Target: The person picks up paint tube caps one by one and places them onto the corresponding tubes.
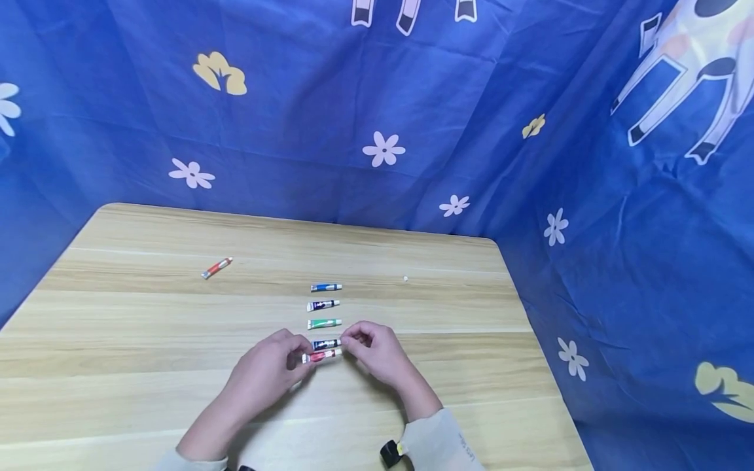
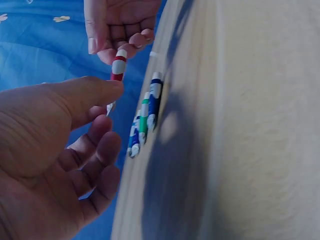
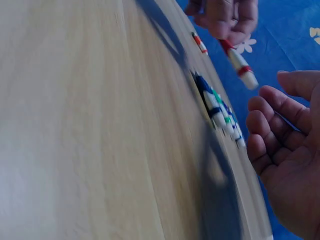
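A red paint tube (image 1: 321,355) with a white cap is pinched at its tail end between the thumb and fingers of my left hand (image 1: 268,369). In the left wrist view the red tube (image 2: 118,68) is held above the table, cap pointing away. My right hand (image 1: 377,353) is close to the cap end, its fingers loosely bent and holding nothing; in the right wrist view a gap shows between fingers and cap. Just beyond lie a dark blue tube (image 1: 326,344), a green tube (image 1: 324,324), a violet-blue tube (image 1: 323,305) and a blue tube (image 1: 326,287), in a column with caps to the right.
An orange-red tube (image 1: 217,268) lies slantwise at the table's back left. Right of the column sits a tiny white piece (image 1: 405,279). The wood-grain table (image 1: 147,314) meets a blue patterned cloth (image 1: 283,150) at its back and right sides.
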The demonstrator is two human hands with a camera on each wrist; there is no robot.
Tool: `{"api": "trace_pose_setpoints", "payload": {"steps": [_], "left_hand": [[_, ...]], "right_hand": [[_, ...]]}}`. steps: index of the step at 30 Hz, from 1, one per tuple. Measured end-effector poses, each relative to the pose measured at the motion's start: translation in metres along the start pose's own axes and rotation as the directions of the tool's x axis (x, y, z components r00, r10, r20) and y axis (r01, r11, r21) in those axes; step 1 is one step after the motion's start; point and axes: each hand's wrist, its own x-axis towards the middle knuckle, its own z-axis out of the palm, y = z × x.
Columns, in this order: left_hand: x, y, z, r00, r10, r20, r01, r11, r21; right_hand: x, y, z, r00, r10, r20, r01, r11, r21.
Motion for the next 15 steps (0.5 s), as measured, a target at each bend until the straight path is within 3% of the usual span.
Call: {"api": "trace_pose_setpoints", "payload": {"steps": [15], "left_hand": [[0.002, -0.006, 0.019, 0.996, -0.006, 0.086, 0.003, 1.000, 0.030]], "right_hand": [[0.013, 0.039, -0.025, 0.979, 0.000, -0.202, 0.018, 0.996, 0.087]]}}
